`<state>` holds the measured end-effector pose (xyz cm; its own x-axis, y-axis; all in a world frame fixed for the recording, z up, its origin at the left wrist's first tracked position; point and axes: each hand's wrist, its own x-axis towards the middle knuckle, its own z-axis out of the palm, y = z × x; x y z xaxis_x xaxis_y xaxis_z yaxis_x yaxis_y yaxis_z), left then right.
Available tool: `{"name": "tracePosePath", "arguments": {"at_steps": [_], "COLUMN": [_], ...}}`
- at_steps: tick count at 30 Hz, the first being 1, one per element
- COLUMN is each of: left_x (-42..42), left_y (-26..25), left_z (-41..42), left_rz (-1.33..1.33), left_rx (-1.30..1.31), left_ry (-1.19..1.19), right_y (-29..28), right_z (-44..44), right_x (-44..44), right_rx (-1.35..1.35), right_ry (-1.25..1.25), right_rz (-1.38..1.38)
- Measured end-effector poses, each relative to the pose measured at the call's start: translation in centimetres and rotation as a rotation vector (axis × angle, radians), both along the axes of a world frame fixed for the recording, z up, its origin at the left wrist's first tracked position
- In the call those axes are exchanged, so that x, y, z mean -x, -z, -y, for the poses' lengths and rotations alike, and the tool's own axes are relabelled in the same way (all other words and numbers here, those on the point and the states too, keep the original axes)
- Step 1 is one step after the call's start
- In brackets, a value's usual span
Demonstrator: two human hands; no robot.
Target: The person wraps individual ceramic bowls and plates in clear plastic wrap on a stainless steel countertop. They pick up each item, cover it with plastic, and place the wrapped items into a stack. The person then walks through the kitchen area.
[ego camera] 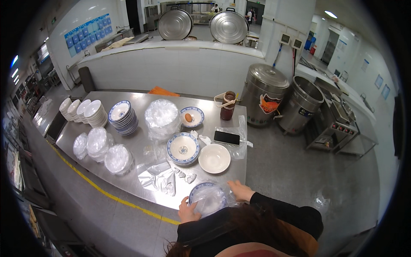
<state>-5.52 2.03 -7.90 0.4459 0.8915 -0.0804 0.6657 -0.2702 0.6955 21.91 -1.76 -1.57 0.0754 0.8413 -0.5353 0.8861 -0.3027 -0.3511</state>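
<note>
At the near edge of the steel table (128,167), a blue-rimmed bowl (205,189) sits under clear plastic film (210,199). My left hand (189,211) grips the bowl's near left side, thumb over the film at the rim. On the opposite side, my right hand (241,191) holds the film's loose edge; its thumb is hidden. Just beyond stand a plain white bowl (214,158) and a short stack of blue-patterned bowls (183,148). Crumpled white scraps (190,178) and a flattened plastic wrapper (157,175) lie left of the wrapped bowl.
Plastic-wrapped stacks (162,117), stacked blue-rimmed bowls (123,119) and white bowls (95,114) occupy the left and back. A bowl holds a brown egg (188,117). A phone (226,138) lies near a brown-filled jar (227,107). Steel barrels (266,93) stand beyond the right edge.
</note>
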Motion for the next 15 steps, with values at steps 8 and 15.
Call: {"name": "tracePosePath", "arguments": {"at_steps": [8, 15], "left_x": [-0.9, -1.0], "left_y": [3.8, 5.0], "left_z": [1.1, -3.0], "left_rz": [0.089, 0.6], "left_rx": [-0.045, 0.111], "left_ry": [-0.008, -0.058], "right_y": [13.0, 11.0], "right_z": [0.1, -3.4], "right_x": [0.0, 1.8], "right_rx": [-0.464, -0.139], "right_ry": [-0.054, 0.28], "right_rz": [-0.509, -1.081]}}
